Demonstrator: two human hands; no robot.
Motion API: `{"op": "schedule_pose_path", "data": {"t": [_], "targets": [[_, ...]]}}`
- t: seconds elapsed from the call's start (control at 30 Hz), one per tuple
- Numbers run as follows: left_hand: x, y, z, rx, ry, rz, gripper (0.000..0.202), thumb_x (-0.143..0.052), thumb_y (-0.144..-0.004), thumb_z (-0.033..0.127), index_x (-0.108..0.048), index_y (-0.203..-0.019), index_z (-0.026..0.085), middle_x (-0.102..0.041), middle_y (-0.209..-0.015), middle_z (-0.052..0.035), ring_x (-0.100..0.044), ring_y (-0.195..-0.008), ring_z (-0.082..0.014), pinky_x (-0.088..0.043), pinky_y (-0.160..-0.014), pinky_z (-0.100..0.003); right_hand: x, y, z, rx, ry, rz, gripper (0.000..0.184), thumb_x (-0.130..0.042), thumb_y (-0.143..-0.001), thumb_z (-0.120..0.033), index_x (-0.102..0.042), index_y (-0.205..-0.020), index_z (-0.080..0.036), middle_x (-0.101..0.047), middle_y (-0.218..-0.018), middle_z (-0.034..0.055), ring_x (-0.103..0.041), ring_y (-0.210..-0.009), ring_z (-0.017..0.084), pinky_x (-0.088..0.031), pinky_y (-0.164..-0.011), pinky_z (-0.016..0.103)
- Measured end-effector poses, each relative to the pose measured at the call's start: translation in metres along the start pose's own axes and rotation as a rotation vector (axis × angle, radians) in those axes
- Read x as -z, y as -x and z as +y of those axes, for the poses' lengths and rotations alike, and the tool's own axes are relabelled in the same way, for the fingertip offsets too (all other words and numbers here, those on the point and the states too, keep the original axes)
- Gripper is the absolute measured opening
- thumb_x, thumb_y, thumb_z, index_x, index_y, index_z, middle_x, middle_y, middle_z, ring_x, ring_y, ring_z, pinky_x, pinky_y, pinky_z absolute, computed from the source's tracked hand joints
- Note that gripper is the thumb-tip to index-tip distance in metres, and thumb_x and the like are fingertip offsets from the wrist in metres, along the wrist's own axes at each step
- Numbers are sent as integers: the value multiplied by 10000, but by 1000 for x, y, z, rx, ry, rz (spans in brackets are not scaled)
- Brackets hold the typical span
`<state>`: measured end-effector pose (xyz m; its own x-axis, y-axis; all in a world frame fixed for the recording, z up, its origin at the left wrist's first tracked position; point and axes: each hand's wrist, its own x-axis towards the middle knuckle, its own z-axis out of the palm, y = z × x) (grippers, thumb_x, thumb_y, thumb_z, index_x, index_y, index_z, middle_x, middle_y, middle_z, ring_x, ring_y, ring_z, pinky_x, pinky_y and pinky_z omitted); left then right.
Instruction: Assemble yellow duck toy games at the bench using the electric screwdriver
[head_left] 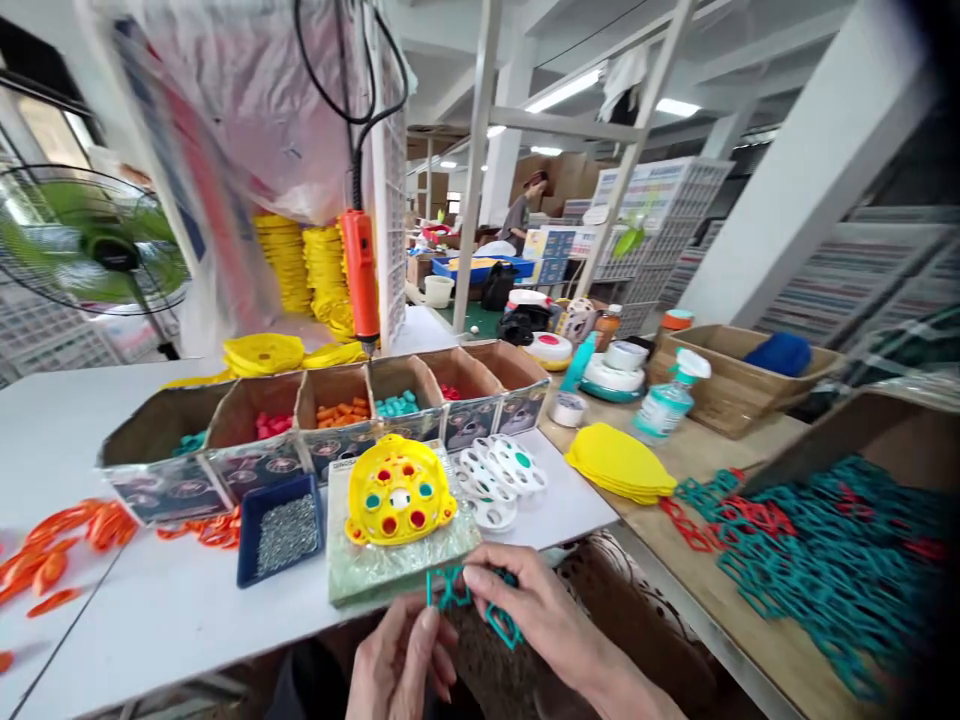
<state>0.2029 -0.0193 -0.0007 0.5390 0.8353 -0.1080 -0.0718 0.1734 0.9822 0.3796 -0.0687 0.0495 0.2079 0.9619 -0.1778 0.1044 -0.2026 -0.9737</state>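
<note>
Both hands hold a teal plastic frame [469, 600] below the white surface [172, 610] edge; left hand [397, 665] fingers pinch it, right hand [536, 610] fingers close over it. Working it well probably needs a firm, even pinch, kept near the yellow toy [400, 490].

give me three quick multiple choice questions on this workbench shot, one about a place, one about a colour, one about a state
1. Where does the yellow disc sit?
A. on the pad
B. in the blue tray
C. on the fan

2. What colour is the piece in the hands?
A. orange
B. teal
C. white

3. How is the piece held?
A. by the left hand alone
B. by both hands
C. lying loose on the table

Answers: 1 A, the disc rests on the pad at the table edge. 2 B, it is teal like the heap at right. 3 B, the right hand pinches it too.
</note>
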Motion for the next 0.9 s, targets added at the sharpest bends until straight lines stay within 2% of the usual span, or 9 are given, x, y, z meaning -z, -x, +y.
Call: {"op": "schedule_pose_path", "data": {"t": [0.1, 0.17, 0.23, 0.37, 0.43, 0.5, 0.6, 0.73, 0.9], "targets": [[10, -3, 14, 74, -11, 8, 529, -609, -872, 676, -663, -708, 176, -615, -528, 4, -560, -457, -111, -471, -481, -196, -12, -4, -2, 62, 175, -27, 442, -598, -932, -618, -723, -925, -194, -634, -699, -5, -567, -621, 134, -476, -580, 248], [14, -3, 18, 101, 14, 49, 534, -619, -870, 670, -647, -686, 170, -590, -492, 18, -540, -429, -96, -442, -467, -185, -13, -8, -2, 210, 368, 10, 399, -596, -954, -564, -738, -1079, -213, -725, -830, 30, -669, -758, 180, -548, -747, 302], [17, -3, 19, 116, 58, 67, 533, -632, -866, 664, -637, -682, 164, -581, -477, 27, -532, -414, -83, -421, -455, -174, -13, -12, -3, 373, 561, 27, 377, -595, -973, -510, -726, -1178, -222, -768, -918, 56, -718, -852, 214, -561, -855, 346], [19, -8, 20, 117, 162, 73, 517, -653, -866, 642, -625, -689, 157, -591, -489, 31, -519, -395, -71, -414, -437, -171, -15, -20, -11, 564, 778, -28, 378, -613, -968, -503, -720, -1208, -231, -786, -892, 58, -737, -792, 220, -580, -744, 337], [21, -12, 21, 117, 218, 69, 510, -656, -863, 643, -630, -722, 154, -614, -525, 25, -530, -403, -76, -435, -436, -180, -15, -27, -17, 611, 813, -40, 364, -608, -978, -481, -713, -1220, -231, -804, -951, 67, -752, -829, 221, -584, -758, 333], [22, -15, 22, 131, 277, 55, 535, -659, -838, 680, -662, -821, 146, -661, -609, 3, -571, -452, -96, -467, -440, -196, -12, -37, -23, 588, 825, -27, 333, -604, -991, -437, -713, -1223, -225, -816, -1010, 74, -765, -865, 222, -589, -794, 335], [25, -16, 21, 166, 310, 18, 643, -674, -775, 748, -685, -979, 138, -703, -738, -32, -622, -550, -131, -501, -458, -222, -7, -58, -30, 469, 874, 19, 303, -655, -964, -389, -735, -1209, -230, -819, -1101, 79, -776, -956, 254, -592, -865, 365], [30, -11, 6, 156, 222, -13, 617, -692, -787, 715, -674, -1016, 143, -703, -780, -38, -612, -574, -121, -503, -493, -225, -6, -80, -37, 367, 997, -11, 301, -674, -947, -351, -744, -1226, -264, -791, -1214, 75, -759, -1076, 300, -582, -938, 422], [33, -2, -15, 134, 199, 5, 574, -722, -793, 675, -672, -1033, 155, -691, -770, -29, -587, -566, -100, -464, -493, -202, -9, -87, -42, 335, 1082, -60, 317, -706, -919, -357, -750, -1225, -288, -791, -1212, 59, -757, -1093, 305, -583, -925, 411]]}}
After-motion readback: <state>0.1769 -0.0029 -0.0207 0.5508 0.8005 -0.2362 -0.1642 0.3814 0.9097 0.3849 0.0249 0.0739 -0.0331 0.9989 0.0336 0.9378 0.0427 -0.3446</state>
